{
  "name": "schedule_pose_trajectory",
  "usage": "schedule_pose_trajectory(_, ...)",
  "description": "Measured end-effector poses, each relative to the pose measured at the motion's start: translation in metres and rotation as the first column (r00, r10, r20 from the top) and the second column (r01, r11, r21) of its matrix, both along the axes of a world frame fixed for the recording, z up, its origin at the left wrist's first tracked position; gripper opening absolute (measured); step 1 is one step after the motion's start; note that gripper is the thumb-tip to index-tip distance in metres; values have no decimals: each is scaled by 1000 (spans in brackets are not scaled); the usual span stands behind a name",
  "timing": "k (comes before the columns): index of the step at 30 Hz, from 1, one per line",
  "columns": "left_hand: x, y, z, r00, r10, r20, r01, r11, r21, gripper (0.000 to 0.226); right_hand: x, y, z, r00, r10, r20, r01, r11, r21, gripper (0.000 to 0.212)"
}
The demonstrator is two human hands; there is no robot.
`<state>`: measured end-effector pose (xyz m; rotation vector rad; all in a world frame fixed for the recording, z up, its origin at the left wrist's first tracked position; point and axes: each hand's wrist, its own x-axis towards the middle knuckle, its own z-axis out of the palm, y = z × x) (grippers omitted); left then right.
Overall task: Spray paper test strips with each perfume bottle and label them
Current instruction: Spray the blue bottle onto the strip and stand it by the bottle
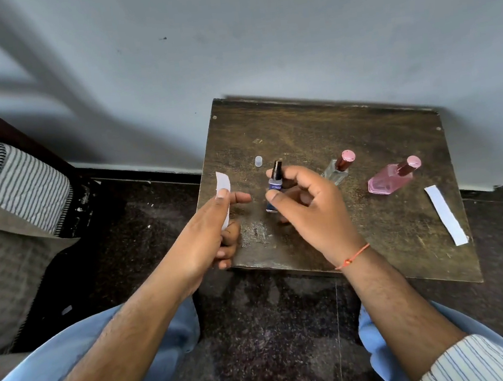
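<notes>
My right hand (312, 211) grips a small dark blue perfume bottle (274, 184) upright above the wooden table (375, 239), index finger by its black sprayer top. My left hand (208, 236) pinches a white paper strip (223, 187) between thumb and fingers, held upright just left of the bottle. A small clear cap (259, 161) stands on the table behind them. A clear bottle with a pink-red cap (337, 168) and a pink bottle with a pink cap (391, 177) stand to the right. A second paper strip (446, 215) lies at the right edge.
The small table stands against a pale wall. A striped cushion (14, 183) on a seat sits at the left. Dark speckled floor lies below, with my knees in blue trousers at the bottom of the view.
</notes>
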<state>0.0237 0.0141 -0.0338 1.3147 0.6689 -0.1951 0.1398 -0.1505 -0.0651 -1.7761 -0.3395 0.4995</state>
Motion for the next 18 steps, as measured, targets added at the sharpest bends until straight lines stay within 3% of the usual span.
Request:
schedule_pose_trajectory(2, 0, -2, 1, 1000, -9, 23, 9, 1000, 16, 45, 1, -2, 9, 954, 14, -298, 48, 979, 199, 23)
schedule_pose_trajectory(4, 1, -3, 2, 998, -24, 50, 22, 999, 36, 43, 1, -5, 15, 903, 74, -424, 60, 954, 295, 19)
schedule_pose_trajectory(12, 15, -14, -4, 994, -28, 101, 17, 994, 104, 35, 2, -16, 30, 719, 239, -652, 58, 915, 400, 23)
schedule_pose_trajectory(18, 23, -24, -3, 992, -38, 117, 26, 994, 102, 35, 5, -31, 39, 512, 350, -785, 136, 869, 476, 52)
